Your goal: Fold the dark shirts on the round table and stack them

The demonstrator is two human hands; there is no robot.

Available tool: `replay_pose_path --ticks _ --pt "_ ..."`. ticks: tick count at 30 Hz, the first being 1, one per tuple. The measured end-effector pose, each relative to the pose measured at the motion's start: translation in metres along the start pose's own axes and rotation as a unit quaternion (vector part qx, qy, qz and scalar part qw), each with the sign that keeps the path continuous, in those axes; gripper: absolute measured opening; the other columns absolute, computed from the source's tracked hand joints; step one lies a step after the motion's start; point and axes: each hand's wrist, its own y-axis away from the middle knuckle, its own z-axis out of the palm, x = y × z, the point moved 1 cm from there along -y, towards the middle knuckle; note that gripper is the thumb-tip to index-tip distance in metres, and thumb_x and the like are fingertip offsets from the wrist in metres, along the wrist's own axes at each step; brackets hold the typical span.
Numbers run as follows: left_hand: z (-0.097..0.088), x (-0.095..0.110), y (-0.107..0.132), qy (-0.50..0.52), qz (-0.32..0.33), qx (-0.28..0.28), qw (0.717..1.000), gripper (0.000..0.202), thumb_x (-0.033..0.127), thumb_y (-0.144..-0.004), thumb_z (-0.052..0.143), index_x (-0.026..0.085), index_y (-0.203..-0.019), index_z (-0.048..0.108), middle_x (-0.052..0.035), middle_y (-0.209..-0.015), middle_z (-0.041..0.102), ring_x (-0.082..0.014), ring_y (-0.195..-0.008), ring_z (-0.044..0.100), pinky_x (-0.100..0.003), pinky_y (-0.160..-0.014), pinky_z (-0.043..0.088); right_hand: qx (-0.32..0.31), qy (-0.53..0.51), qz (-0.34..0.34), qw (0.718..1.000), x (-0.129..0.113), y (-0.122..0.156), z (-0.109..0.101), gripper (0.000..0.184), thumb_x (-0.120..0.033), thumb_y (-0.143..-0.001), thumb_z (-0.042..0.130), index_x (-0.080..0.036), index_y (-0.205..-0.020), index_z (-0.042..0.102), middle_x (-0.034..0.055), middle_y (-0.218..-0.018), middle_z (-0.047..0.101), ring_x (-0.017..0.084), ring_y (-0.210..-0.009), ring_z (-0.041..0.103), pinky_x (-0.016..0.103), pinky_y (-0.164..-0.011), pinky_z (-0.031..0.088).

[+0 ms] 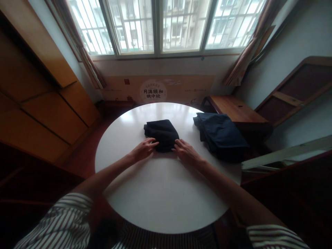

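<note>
Left hand is resting open, fingers extended, fingertips touching the near-left edge of a folded black garment; no grip is visible. Right hand is lying open in the same way, fingertips touching the garment's near-right edge, also with no visible grip. The garment is sitting between the hands, near the middle of a round white bench. A folded navy garment is lying to its right, near the bench's far-right rim, not touching it. Striped sleeves are showing at lower frame. Beyond the bench, a wooden side table is standing at right, below a barred window admitting daylight.
</note>
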Motion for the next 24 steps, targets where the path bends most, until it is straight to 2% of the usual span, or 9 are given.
replay_pose_path --ticks 3,7,10,13,17,20,24 --pt "-0.002 0.011 0.008 0.020 0.010 0.017 1.000 0.032 0.022 -0.092 0.059 0.016 -0.123 0.064 -0.0108 -0.106 0.062 -0.0207 -0.097 0.062 -0.039 -0.086 0.057 0.043 -0.041 -0.037 0.998 0.005 0.006 -0.003 0.018 -0.016 -0.096 0.052 -0.015 -0.083 0.064 0.0126 -0.100 0.060 0.022 -0.088 0.055 0.037 -0.078 0.050" --pt "-0.003 0.029 0.026 0.036 0.019 -0.002 0.999 0.026 0.015 -0.096 0.048 0.016 -0.118 0.062 -0.0084 -0.098 0.063 -0.0181 -0.089 0.061 -0.035 -0.081 0.056 0.091 -0.109 -0.092 0.986 0.007 0.015 -0.009 0.025 -0.012 -0.098 0.044 -0.017 -0.083 0.064 0.0102 -0.095 0.061 0.019 -0.084 0.055 0.034 -0.076 0.049" --pt "-0.008 0.040 0.037 0.024 0.004 -0.022 0.999 0.020 0.013 -0.095 0.049 0.016 -0.111 0.061 -0.0077 -0.097 0.063 -0.0191 -0.089 0.060 -0.035 -0.082 0.055 0.087 -0.128 -0.115 0.981 -0.001 0.018 -0.014 0.026 -0.011 -0.098 0.042 -0.017 -0.085 0.064 0.0088 -0.092 0.061 0.017 -0.081 0.055 0.030 -0.073 0.049" --pt "-0.014 0.049 0.046 0.017 -0.012 -0.034 0.999 0.018 0.018 -0.094 0.054 0.016 -0.111 0.060 -0.0081 -0.099 0.063 -0.0205 -0.091 0.060 -0.036 -0.082 0.055 0.060 -0.118 -0.136 0.982 -0.011 0.023 -0.018 0.021 -0.017 -0.098 0.046 -0.015 -0.087 0.064 0.0101 -0.092 0.061 0.018 -0.081 0.055 0.032 -0.074 0.051" --pt "-0.017 0.060 0.052 0.013 -0.005 -0.009 1.000 0.031 0.030 -0.094 0.058 0.015 -0.121 0.058 -0.0118 -0.110 0.063 -0.0236 -0.099 0.060 -0.040 -0.086 0.054 0.017 -0.088 -0.160 0.983 -0.015 0.032 -0.021 0.020 -0.026 -0.096 0.054 -0.010 -0.100 0.065 0.0148 -0.101 0.062 0.024 -0.090 0.056 0.039 -0.080 0.053" --pt "-0.014 0.065 0.050 0.006 0.009 -0.002 1.000 0.036 0.035 -0.093 0.060 0.015 -0.122 0.058 -0.0124 -0.111 0.063 -0.0238 -0.099 0.061 -0.041 -0.086 0.053 0.046 -0.078 -0.169 0.982 -0.012 0.037 -0.021 0.017 -0.016 -0.097 0.049 -0.012 -0.100 0.065 0.0137 -0.102 0.063 0.022 -0.089 0.057 0.037 -0.079 0.053" --pt "-0.009 0.067 0.042 0.014 -0.021 -0.037 0.999 0.011 0.021 -0.097 0.053 0.014 -0.101 0.061 -0.0076 -0.093 0.063 -0.0202 -0.087 0.059 -0.035 -0.080 0.052 0.077 -0.103 -0.168 0.977 -0.012 0.039 -0.019 0.024 -0.005 -0.095 0.043 -0.013 -0.105 0.063 0.0113 -0.098 0.065 0.019 -0.085 0.058 0.034 -0.078 0.054"
